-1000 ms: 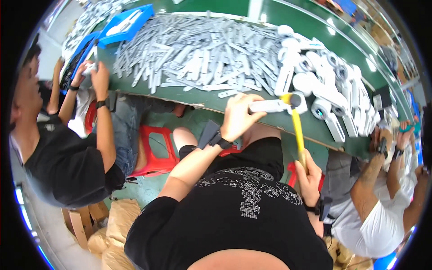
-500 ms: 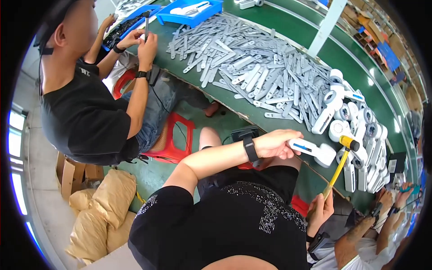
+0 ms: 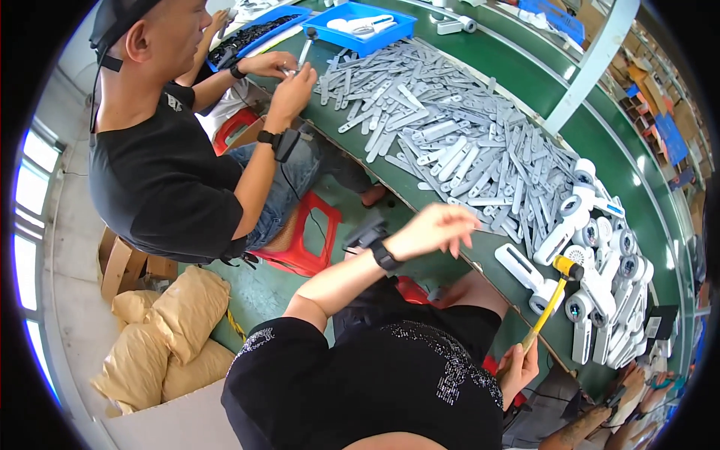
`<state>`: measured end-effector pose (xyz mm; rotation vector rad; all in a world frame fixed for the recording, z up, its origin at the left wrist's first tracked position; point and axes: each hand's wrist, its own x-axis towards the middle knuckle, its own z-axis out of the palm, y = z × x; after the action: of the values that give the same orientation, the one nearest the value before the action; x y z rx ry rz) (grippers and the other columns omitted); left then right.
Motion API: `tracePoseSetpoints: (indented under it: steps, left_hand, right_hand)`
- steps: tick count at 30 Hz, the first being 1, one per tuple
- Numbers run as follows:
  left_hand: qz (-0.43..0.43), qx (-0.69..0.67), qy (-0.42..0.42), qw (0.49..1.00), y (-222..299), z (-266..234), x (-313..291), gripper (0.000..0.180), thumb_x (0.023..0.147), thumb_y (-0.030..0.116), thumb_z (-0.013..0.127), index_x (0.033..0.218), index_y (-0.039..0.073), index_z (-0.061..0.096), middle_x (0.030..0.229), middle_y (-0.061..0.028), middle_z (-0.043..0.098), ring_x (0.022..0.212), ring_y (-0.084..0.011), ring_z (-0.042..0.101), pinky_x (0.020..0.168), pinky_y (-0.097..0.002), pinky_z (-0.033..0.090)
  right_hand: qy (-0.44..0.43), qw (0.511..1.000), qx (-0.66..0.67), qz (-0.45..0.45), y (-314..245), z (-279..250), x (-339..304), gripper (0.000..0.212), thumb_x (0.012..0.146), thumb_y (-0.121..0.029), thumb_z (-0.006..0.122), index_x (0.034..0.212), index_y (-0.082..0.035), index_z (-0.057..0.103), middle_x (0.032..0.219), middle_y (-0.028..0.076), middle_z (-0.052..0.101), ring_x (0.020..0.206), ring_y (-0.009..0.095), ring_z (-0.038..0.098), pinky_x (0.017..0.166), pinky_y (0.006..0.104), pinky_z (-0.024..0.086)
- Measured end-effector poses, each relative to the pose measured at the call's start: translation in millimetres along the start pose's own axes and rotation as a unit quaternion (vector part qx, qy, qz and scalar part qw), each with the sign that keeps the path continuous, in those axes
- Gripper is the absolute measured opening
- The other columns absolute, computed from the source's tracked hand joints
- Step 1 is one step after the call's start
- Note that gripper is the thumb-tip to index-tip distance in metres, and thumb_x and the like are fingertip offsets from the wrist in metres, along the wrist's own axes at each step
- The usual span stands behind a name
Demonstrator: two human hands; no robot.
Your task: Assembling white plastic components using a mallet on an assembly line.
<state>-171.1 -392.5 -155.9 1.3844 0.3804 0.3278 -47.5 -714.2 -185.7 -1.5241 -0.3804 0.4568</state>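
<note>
Reaching out from the body toward the near side of the broad heap of flat grey plastic strips [image 3: 457,135], the left forearm slants up and across, a black wristband [image 3: 385,256] around its wrist. The left hand [image 3: 436,229] hangs palm down, just short of that heap, over the near edge of the green worktable [image 3: 480,264]; its fingers are loosely apart and gently bent, with nothing between them. The right hand [image 3: 519,367] is low, well apart from the heap on its near right side, its fingers closed around the handle of a yellow hammer with a black striking face [image 3: 568,268]. The hammer slants upward, its head to the right of the heap's near end; whether it touches anything there I cannot tell. A white plastic device with a long flat handle and a rounded end [image 3: 517,266] lies on the worktable just beside the heap's near right corner, apart from both hands. Right of the heap is a pile of similar white plastic devices [image 3: 600,289]. Beyond the heap's far left end is a blue plastic tray [image 3: 362,40] holding white parts.
</note>
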Motion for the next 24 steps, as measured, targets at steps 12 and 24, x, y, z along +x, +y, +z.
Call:
tracePoseSetpoints:
  steps: [12,24]
  left_hand:
    - [0.106,0.569,0.536,0.615,6.1,-172.7,7.5,0.021,0.080,0.015,0.066,0.100,0.008,0.066,0.100,-0.0102,0.060,0.094,-0.0307,0.059,0.076,-0.0416,0.051]
    - [-0.057,0.540,0.573,0.613,10.5,-229.2,46.3,0.016,0.074,0.020,0.073,0.085,0.008,0.069,0.087,-0.0120,0.066,0.084,-0.0316,0.064,0.073,-0.0413,0.052]
  right_hand:
    - [0.002,1.000,-0.016,0.020,0.7,15.0,15.5,0.045,0.093,-0.004,0.053,0.136,0.005,0.045,0.064,0.001,0.051,0.046,0.005,0.042,0.042,0.0196,0.034]
    - [0.002,0.999,-0.038,0.016,2.0,26.2,30.1,0.043,0.093,-0.006,0.054,0.134,0.004,0.047,0.065,0.001,0.051,0.046,0.005,0.041,0.041,0.0192,0.032]
